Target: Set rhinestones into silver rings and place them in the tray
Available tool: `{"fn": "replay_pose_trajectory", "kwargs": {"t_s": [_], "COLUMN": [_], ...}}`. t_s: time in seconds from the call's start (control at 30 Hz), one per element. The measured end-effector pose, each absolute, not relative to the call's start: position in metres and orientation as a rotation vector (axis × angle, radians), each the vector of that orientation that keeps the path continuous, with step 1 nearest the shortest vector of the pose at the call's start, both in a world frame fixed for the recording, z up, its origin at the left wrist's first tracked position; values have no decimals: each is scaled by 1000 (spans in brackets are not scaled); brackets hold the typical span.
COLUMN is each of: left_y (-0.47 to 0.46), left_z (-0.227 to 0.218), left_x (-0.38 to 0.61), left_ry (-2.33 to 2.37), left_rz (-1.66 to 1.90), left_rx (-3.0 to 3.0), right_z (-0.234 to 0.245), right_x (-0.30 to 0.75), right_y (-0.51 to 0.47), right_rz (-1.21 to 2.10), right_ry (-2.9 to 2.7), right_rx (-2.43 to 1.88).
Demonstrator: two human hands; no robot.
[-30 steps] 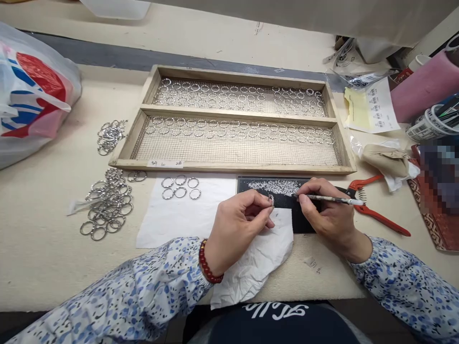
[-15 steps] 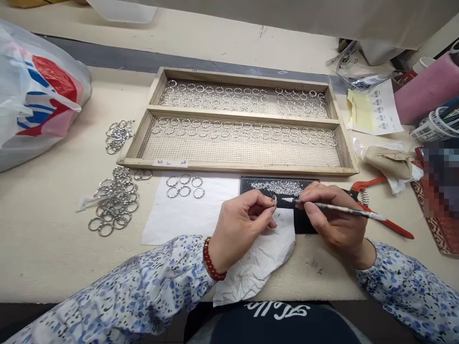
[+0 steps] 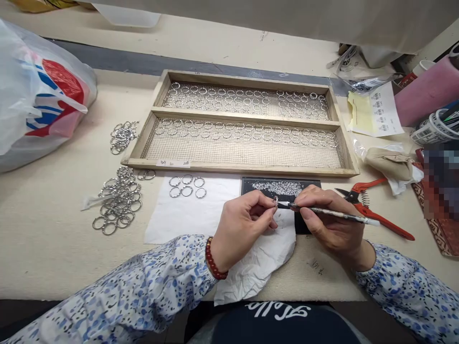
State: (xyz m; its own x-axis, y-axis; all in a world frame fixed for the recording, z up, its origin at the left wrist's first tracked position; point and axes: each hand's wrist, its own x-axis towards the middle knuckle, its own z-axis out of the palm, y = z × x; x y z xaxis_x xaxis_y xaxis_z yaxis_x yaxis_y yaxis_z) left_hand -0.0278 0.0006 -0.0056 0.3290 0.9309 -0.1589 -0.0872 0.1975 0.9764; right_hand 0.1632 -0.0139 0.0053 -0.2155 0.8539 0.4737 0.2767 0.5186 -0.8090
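Observation:
Between thumb and forefinger my left hand [image 3: 244, 224] pinches a small silver ring [image 3: 276, 201], held on edge. My right hand [image 3: 332, 220] grips a slim pen-like stick [image 3: 337, 213], its pointed tip at or very close to the ring; whether they touch I cannot tell. Just behind both hands lies a black tray [image 3: 247, 185] with many tiny shiny stones [image 3: 278, 187] spread on it. Several finished-looking silver rings [image 3: 187, 190] sit in two rows on a white paper sheet [image 3: 161, 220]. Crumpled white tissue [image 3: 258, 272] is under my left hand.
A wooden mesh frame [image 3: 244, 168] with rows of rings stands behind. Loose ring piles [image 3: 120, 200] lie to the left, near a plastic bag [image 3: 46, 100]. Red-handled pliers [image 3: 380, 215], a barcode sheet [image 3: 385, 110] and a cup of pens [image 3: 435, 126] are at the right.
The stick in my right hand has moved left, bringing its tip to the ring. My left hand stays pinched on the ring. The whole view has shifted slightly.

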Motion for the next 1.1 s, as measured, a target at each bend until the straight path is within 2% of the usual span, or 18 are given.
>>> {"fn": "replay_pose_trajectory", "kwargs": {"t_s": [0.87,1.1], "left_y": [0,1], "left_z": [-6,-6], "left_x": [-28,-27], "left_ry": [975,954], "left_rz": [887,914], "left_rx": [1128,1141], "right_z": [7,3], "right_x": [163,167], "right_y": [-15,-9], "right_rz": [680,512], "right_ry": [-1750,-1727], "right_rx": [-970,-1234]}}
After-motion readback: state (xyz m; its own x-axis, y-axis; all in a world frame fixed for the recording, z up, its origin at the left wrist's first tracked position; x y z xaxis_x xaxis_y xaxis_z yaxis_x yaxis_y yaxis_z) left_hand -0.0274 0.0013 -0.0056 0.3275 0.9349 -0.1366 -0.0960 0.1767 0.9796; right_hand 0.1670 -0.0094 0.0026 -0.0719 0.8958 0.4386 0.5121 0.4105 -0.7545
